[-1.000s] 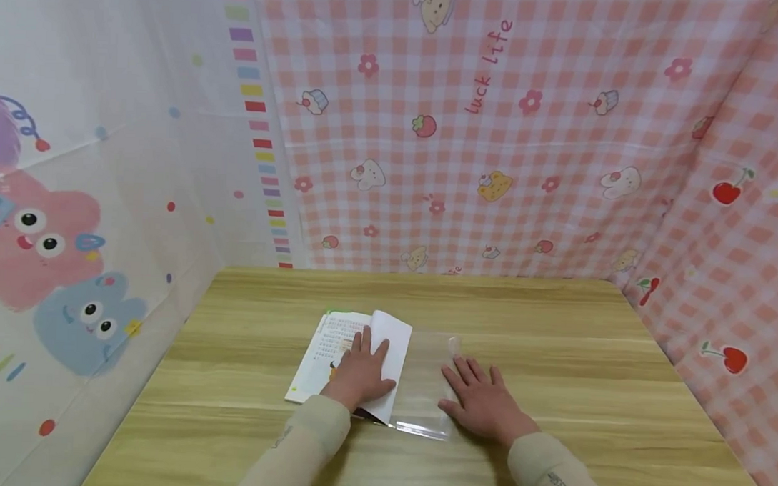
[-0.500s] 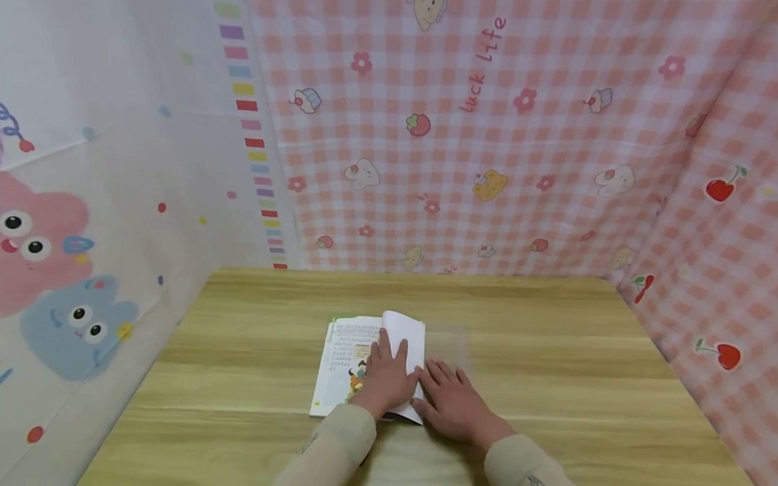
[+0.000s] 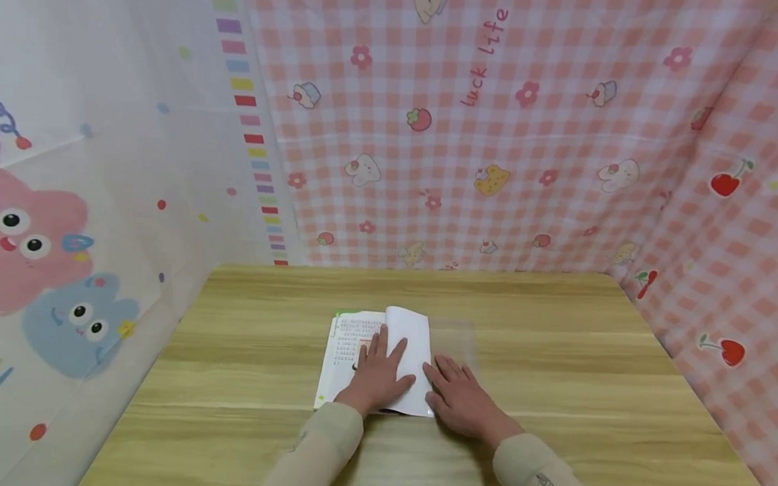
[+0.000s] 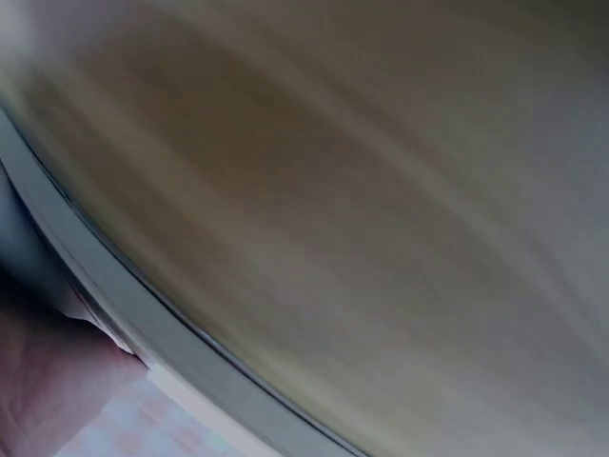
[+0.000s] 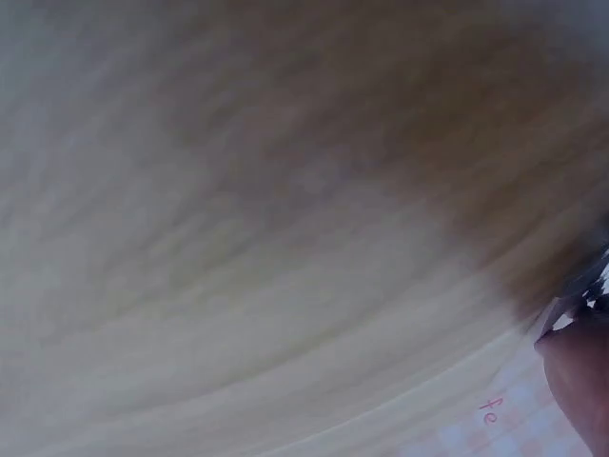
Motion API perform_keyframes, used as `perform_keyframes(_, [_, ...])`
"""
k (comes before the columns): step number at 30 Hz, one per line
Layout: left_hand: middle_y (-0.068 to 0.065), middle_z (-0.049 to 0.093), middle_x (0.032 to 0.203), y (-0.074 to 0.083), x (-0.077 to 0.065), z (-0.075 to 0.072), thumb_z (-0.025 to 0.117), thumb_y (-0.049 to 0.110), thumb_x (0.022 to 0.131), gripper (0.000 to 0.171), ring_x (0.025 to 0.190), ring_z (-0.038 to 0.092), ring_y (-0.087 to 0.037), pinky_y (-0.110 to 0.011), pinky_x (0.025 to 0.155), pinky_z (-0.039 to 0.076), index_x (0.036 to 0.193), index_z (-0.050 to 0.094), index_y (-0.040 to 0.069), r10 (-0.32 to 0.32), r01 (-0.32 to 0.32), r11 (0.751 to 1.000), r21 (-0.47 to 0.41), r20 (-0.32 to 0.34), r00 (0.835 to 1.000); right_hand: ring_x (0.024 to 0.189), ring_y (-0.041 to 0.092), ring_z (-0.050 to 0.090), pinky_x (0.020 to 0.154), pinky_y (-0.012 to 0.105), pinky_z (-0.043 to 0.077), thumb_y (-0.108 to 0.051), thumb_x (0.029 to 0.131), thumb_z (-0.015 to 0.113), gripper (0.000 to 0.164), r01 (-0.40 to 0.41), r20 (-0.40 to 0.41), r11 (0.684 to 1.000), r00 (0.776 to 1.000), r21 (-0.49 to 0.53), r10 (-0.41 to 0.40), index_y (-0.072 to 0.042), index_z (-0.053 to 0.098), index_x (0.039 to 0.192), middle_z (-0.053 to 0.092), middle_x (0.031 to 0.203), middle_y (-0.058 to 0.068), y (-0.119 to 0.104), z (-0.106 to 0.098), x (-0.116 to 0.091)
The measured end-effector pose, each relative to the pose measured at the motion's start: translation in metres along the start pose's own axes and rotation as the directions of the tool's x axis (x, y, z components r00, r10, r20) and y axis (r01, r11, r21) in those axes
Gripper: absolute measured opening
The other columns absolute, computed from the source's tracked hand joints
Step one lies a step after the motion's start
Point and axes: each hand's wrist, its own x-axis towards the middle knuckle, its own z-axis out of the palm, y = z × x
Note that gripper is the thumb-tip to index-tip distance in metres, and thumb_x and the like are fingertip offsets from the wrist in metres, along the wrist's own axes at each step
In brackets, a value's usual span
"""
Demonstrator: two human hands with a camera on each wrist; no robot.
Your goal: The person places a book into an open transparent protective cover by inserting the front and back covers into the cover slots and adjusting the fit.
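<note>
An open book [image 3: 334,373] with printed text lies on the wooden table in the head view. Its white right-hand leaf [image 3: 415,344] curves up at the fold. My left hand [image 3: 379,377] rests across the fold with fingers spread, the thumb on the white leaf. A clear plastic sheet [image 3: 456,335] shows faintly beyond the book's right side. My right hand [image 3: 463,401] lies flat there, fingertips at the leaf's right edge, hiding part of the plastic. Both wrist views show mostly blurred tabletop, with only a bit of the left hand [image 4: 57,390] and right hand [image 5: 580,376].
The wooden table [image 3: 552,349] extends around the book on all sides. A pink checked cloth [image 3: 547,134] hangs behind and at the right. A white cloth with cartoon figures [image 3: 126,212] hangs at the left.
The book and left hand have shifted right in view, partly with the camera. My right hand has come left to the leaf's edge, and less of the plastic now shows.
</note>
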Motion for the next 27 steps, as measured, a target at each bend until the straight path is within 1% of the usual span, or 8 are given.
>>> perform_keyframes(5, [-0.033, 0.012, 0.154, 0.014, 0.001, 0.001, 0.052, 0.04, 0.094, 0.064, 0.139, 0.015, -0.044, -0.061, 0.11, 0.023, 0.147, 0.036, 0.007, -0.019, 0.019, 0.999, 0.04, 0.005, 1.0, 0.14, 0.038, 0.016, 0.109, 0.065, 0.017, -0.045, 0.1, 0.039, 0.061, -0.015, 0.022, 0.999, 1.0, -0.052, 0.016, -0.009, 0.035, 0.149, 0.027, 0.153, 0.025, 0.005, 0.011, -0.001])
perform_keyframes(9, [-0.031, 0.011, 0.155, 0.024, 0.003, 0.001, 0.052, 0.039, 0.094, 0.062, 0.139, 0.016, -0.043, -0.06, 0.11, 0.024, 0.146, 0.039, 0.007, -0.034, 0.03, 0.997, 0.077, 0.049, 0.998, 0.139, 0.043, 0.016, 0.105, 0.071, 0.016, -0.047, 0.099, 0.039, 0.062, -0.033, -0.037, 0.999, 0.999, -0.028, 0.032, -0.008, 0.037, 0.147, 0.027, 0.153, 0.027, 0.004, 0.012, -0.003])
perform_keyframes(11, [-0.032, 0.01, 0.155, 0.027, 0.005, 0.001, 0.049, 0.038, 0.095, 0.062, 0.139, 0.014, -0.043, -0.06, 0.11, 0.024, 0.146, 0.038, 0.005, -0.011, 0.009, 0.999, 0.031, 0.069, 0.998, 0.138, 0.045, 0.017, 0.102, 0.074, 0.016, -0.045, 0.099, 0.041, 0.061, -0.044, -0.056, 0.999, 0.998, -0.02, 0.043, -0.006, 0.039, 0.146, 0.027, 0.152, 0.028, 0.002, 0.01, -0.003])
perform_keyframes(13, [-0.031, 0.007, 0.156, 0.024, 0.008, 0.001, 0.044, 0.034, 0.098, 0.059, 0.14, 0.012, -0.041, -0.061, 0.111, 0.02, 0.148, 0.033, 0.003, 0.026, -0.018, 0.996, -0.091, 0.082, 0.996, 0.137, 0.046, 0.018, 0.101, 0.075, 0.016, -0.043, 0.099, 0.042, 0.06, -0.058, -0.051, 0.998, 0.997, -0.018, 0.057, -0.004, 0.039, 0.145, 0.027, 0.152, 0.028, 0.001, 0.007, -0.004])
perform_keyframes(16, [-0.028, 0.007, 0.157, 0.012, 0.011, 0.002, 0.037, 0.026, 0.101, 0.056, 0.141, 0.012, -0.038, -0.06, 0.113, 0.017, 0.15, 0.025, 0.002, 0.068, -0.046, 0.964, -0.261, 0.074, 0.995, 0.138, 0.044, 0.018, 0.103, 0.073, 0.016, -0.043, 0.099, 0.041, 0.062, -0.078, -0.031, 0.997, 0.997, -0.013, 0.077, -0.004, 0.036, 0.147, 0.026, 0.153, 0.026, 0.002, 0.005, -0.003])
perform_keyframes(17, [-0.027, 0.008, 0.157, 0.008, 0.012, 0.003, 0.035, 0.025, 0.102, 0.056, 0.141, 0.012, -0.037, -0.059, 0.113, 0.017, 0.151, 0.023, 0.002, 0.075, -0.054, 0.96, -0.274, 0.065, 0.995, 0.138, 0.043, 0.017, 0.104, 0.072, 0.016, -0.043, 0.1, 0.04, 0.062, -0.085, -0.036, 0.996, 0.996, -0.007, 0.085, -0.004, 0.035, 0.147, 0.025, 0.154, 0.026, 0.003, 0.005, -0.002])
perform_keyframes(23, [-0.025, 0.013, 0.157, 0.014, 0.019, 0.018, 0.033, 0.035, 0.102, 0.059, 0.14, 0.017, -0.04, -0.063, 0.11, 0.019, 0.152, 0.022, 0.005, 0.086, -0.084, 0.994, -0.071, 0.029, 0.996, 0.137, 0.045, 0.019, 0.101, 0.075, 0.016, -0.041, 0.099, 0.04, 0.058, -0.158, -0.095, 0.987, 0.983, -0.014, 0.156, -0.006, 0.039, 0.146, 0.029, 0.152, 0.027, 0.008, 0.005, -0.002])
perform_keyframes(27, [-0.017, 0.011, 0.16, 0.02, 0.022, 0.02, 0.027, 0.036, 0.103, 0.058, 0.142, 0.011, -0.035, -0.065, 0.111, 0.006, 0.154, 0.017, 0.009, 0.026, -0.015, 0.985, -0.175, 0.059, 0.998, 0.137, 0.045, 0.02, 0.101, 0.076, 0.016, -0.04, 0.1, 0.04, 0.057, -0.175, -0.077, 0.985, 0.982, -0.007, 0.174, -0.006, 0.039, 0.146, 0.031, 0.152, 0.026, 0.009, 0.001, -0.004])
